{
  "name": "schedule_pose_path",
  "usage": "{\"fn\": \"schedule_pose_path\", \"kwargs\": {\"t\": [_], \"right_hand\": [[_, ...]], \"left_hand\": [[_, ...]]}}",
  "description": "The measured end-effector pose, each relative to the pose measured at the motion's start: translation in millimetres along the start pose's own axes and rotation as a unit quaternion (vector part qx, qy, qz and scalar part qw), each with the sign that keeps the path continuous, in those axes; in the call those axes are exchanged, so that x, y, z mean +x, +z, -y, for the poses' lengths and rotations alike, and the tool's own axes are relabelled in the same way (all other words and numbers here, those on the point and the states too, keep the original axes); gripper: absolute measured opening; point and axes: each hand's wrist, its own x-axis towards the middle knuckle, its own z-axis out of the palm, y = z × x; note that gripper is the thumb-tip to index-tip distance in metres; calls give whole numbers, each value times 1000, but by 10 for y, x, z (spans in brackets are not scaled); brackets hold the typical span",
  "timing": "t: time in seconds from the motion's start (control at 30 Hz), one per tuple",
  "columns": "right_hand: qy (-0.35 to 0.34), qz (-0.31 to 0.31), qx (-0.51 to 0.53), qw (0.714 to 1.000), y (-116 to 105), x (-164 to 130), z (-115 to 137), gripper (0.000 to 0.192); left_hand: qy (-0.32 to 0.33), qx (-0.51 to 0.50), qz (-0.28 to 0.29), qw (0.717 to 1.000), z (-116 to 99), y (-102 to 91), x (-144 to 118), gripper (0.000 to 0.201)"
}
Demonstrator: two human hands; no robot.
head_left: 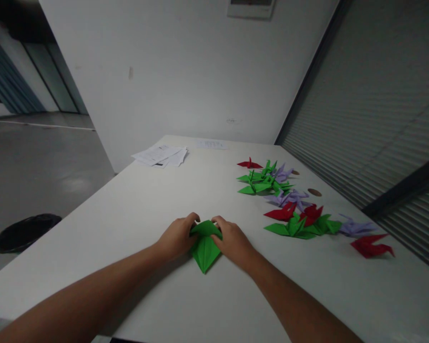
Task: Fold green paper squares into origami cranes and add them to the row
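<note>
Clutter sits off to your right on the white table (128,214): finished folded paper cranes in green (260,183), lilac (355,227) and red (370,247), well apart from your work, with loose white printed sheets (162,156) at the far left edge and a black round bin (23,232) on the floor; nothing lies between you and the piece. The half-folded green paper kite shape (205,247) lies flat in front of you near the table's middle, its long axis running toward you and its sharp tip pointing at you. Your left hand (177,237) and right hand (232,242) pinch its far, broad end from either side, fingers curled closed on the paper.
</note>
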Motion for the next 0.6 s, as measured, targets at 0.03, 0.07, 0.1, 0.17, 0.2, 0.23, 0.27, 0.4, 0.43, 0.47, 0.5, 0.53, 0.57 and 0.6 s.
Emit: {"fn": "schedule_pose_path", "kwargs": {"t": [0.03,0.07,0.1,0.17,0.2,0.23,0.27,0.4,0.43,0.47,0.5,0.53,0.57,0.6], "right_hand": [[7,1,1,1000,-6,2,9,42],[14,3,2,1000,-14,3,17,43],[21,5,1,1000,-23,3,25,43],[32,10,0,999,-37,5,41,42],[36,13,0,999,-41,8,50,42],[39,15,-2,999,-41,11,60,42],[42,16,-6,999,-39,14,70,42],[53,8,-25,998,-20,17,93,42],[57,6,-28,998,-17,15,90,41],[61,5,-30,998,-17,12,84,41],[65,5,-31,997,-19,11,76,40],[67,5,-33,997,-22,10,66,39],[67,5,-34,997,-26,10,57,37],[65,5,-34,997,-30,13,50,36]], "left_hand": [[-1,-1,-2,1000,-2,-2,1,36],[-1,-1,-4,1000,-3,-3,1,35],[-1,0,-5,1000,-3,-4,2,35],[-6,5,-6,1000,-4,-5,5,34],[-8,6,-4,1000,-6,-6,8,34],[-11,7,-1,1000,-9,-8,10,34],[-13,7,1,1000,-14,-11,12,33],[-15,0,2,1000,-44,-28,13,33],[-16,-1,3,1000,-52,-33,12,33],[-16,0,6,1000,-59,-38,10,32],[-16,2,8,1000,-64,-42,8,32],[-16,5,9,1000,-66,-45,6,31],[-17,8,9,1000,-66,-46,4,31],[-17,11,9,1000,-63,-45,1,31]]}}
